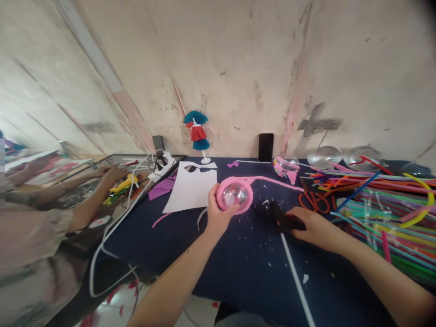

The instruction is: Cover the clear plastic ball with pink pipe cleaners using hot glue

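My left hand (221, 213) is closed around a clear plastic dome (235, 194) whose rim is wrapped in pink pipe cleaner (249, 200). A loose length of the pipe cleaner trails to the right from the top. My right hand (311, 229) grips a dark handheld tool (289, 221) low over the navy table; its exact kind is hard to make out against the dark cloth. A white rod or cord (296, 277) runs from below the tool to the front edge. Small white scraps (305, 278) lie around it.
White paper (190, 190) lies left of the dome. A fan-dress figure (198, 131) and a phone (266, 146) stand by the wall. Many pipe cleaners (391, 227) and clear domes (324, 156) fill the right. A co-worker's arm (90, 202) and a white cable (117, 222) are left.
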A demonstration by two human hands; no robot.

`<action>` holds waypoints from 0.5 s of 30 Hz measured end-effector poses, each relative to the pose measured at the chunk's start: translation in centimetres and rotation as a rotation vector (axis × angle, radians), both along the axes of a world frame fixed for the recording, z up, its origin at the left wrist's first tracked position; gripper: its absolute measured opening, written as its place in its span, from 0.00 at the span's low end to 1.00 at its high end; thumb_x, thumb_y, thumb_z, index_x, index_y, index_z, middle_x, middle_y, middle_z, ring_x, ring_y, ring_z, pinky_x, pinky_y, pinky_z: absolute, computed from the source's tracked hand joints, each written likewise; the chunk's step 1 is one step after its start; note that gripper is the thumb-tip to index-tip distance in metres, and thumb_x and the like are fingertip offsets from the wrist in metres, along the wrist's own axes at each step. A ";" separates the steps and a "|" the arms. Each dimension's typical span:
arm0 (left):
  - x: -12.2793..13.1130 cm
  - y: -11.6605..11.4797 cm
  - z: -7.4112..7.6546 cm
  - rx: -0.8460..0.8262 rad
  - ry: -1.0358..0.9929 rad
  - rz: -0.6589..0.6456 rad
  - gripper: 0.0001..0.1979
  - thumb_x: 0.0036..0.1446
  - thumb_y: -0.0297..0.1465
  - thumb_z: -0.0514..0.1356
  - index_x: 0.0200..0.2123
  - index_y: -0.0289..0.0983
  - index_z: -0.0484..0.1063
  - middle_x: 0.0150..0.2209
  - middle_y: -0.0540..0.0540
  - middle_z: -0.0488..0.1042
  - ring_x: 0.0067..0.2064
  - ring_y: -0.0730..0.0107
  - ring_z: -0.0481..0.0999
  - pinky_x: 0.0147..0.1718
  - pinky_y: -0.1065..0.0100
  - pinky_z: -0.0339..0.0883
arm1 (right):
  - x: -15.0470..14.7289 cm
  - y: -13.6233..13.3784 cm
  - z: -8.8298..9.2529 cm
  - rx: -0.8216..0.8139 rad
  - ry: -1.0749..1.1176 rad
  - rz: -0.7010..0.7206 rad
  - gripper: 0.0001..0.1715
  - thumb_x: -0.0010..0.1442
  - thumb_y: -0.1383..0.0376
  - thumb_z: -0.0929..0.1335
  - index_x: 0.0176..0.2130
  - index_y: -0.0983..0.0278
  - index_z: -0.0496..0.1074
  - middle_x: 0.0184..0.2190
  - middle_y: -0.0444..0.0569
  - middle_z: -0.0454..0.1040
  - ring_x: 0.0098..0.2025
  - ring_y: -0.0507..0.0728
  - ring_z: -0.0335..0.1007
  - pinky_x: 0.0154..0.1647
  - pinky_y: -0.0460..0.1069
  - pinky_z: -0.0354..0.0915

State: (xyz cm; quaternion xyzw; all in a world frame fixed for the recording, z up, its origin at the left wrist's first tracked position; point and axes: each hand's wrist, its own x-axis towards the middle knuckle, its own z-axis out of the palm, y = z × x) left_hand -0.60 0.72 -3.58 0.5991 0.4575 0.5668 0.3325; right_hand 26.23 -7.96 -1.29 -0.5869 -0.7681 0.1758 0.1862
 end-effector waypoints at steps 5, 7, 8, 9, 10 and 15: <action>-0.5 0.5 0.5 0.017 -0.126 0.032 0.36 0.42 0.32 0.66 0.55 0.41 0.58 0.52 0.42 0.65 0.52 0.58 0.70 0.50 0.59 0.66 | 0.2 -1.1 2.5 -0.160 0.310 0.125 0.16 0.49 0.66 0.66 0.40 0.63 0.71 0.37 0.46 0.75 0.38 0.55 0.72 0.40 0.47 0.65; -0.6 0.9 0.3 0.035 -0.175 0.034 0.35 0.43 0.32 0.65 0.55 0.41 0.57 0.52 0.42 0.65 0.52 0.58 0.70 0.50 0.59 0.66 | 0.1 -1.3 2.8 -0.207 0.380 0.168 0.14 0.49 0.66 0.66 0.39 0.63 0.71 0.37 0.47 0.74 0.38 0.55 0.71 0.39 0.46 0.65; -0.7 1.0 0.1 0.045 -0.189 0.035 0.34 0.44 0.32 0.64 0.56 0.41 0.57 0.53 0.42 0.65 0.52 0.58 0.69 0.51 0.59 0.65 | 0.0 -1.4 2.8 -0.216 0.394 0.183 0.13 0.49 0.66 0.66 0.38 0.64 0.71 0.37 0.47 0.74 0.38 0.55 0.71 0.39 0.46 0.65; -0.8 1.1 -0.1 0.056 -0.194 0.037 0.34 0.44 0.32 0.64 0.56 0.42 0.57 0.53 0.42 0.64 0.52 0.58 0.69 0.51 0.59 0.65 | -0.1 -1.4 2.8 -0.219 0.397 0.194 0.13 0.48 0.66 0.67 0.38 0.64 0.71 0.37 0.47 0.74 0.38 0.55 0.70 0.39 0.46 0.65; -0.9 1.1 -0.3 0.074 -0.188 0.041 0.34 0.45 0.32 0.63 0.56 0.42 0.56 0.53 0.42 0.64 0.53 0.58 0.69 0.51 0.59 0.65 | -0.2 -1.5 2.7 -0.217 0.390 0.203 0.13 0.48 0.67 0.67 0.37 0.63 0.71 0.36 0.47 0.74 0.38 0.55 0.70 0.40 0.47 0.65; -1.3 1.2 -0.6 0.302 0.017 0.101 0.42 0.40 0.37 0.67 0.58 0.40 0.54 0.54 0.40 0.62 0.54 0.55 0.67 0.52 0.57 0.64 | -0.7 -1.6 2.5 -0.231 0.313 0.239 0.14 0.45 0.70 0.65 0.36 0.63 0.71 0.34 0.44 0.72 0.35 0.53 0.68 0.36 0.45 0.63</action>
